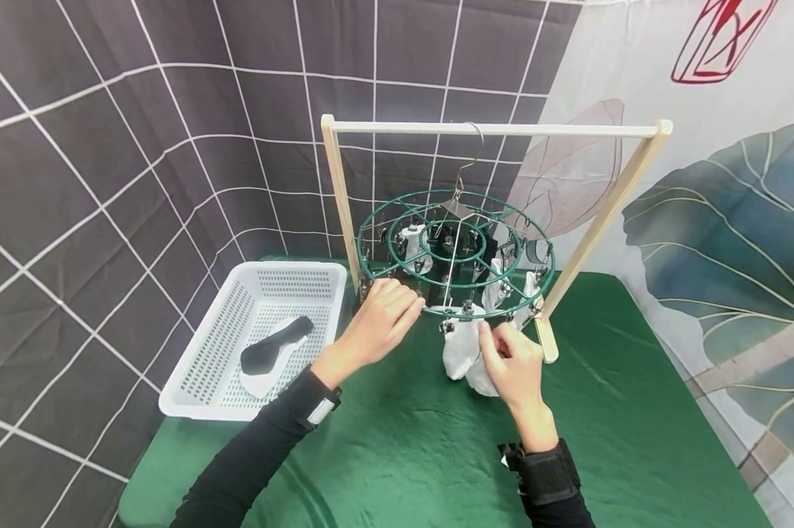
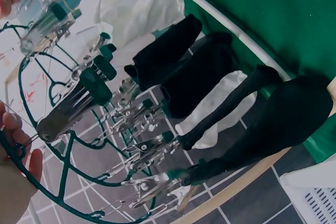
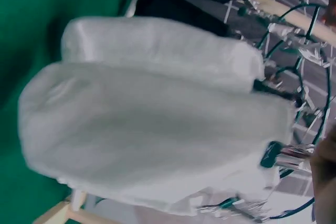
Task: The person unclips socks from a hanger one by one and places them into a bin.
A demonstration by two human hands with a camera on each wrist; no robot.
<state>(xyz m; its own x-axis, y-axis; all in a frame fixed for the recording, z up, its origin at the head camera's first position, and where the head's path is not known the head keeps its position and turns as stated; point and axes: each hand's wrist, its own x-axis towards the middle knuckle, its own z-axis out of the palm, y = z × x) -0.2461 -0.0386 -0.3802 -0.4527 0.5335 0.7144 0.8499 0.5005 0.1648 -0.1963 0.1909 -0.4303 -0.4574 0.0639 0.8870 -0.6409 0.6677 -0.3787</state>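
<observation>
A round green clip hanger point(image 1: 458, 253) hangs by its metal hook from a wooden bar. My left hand point(image 1: 383, 323) grips the near left part of its rim; in the left wrist view, fingers point(image 2: 11, 129) curl at the green wire. At the front rim, my right hand point(image 1: 517, 363) pinches a metal clip point(image 3: 294, 156) with green tips beside a white sock point(image 1: 461, 348). That sock fills much of the right wrist view, with another white sock point(image 3: 163, 40) behind it. Several black socks point(image 2: 278, 119) hang from other clips.
Left on the green-covered table point(image 1: 397, 455) stands a white perforated basket point(image 1: 192, 381) holding a dark sock point(image 1: 274, 348) over a white one. The wooden stand point(image 1: 588, 220) frames the hanger, with a foot at right. A gridded dark curtain point(image 1: 106, 220) hangs behind.
</observation>
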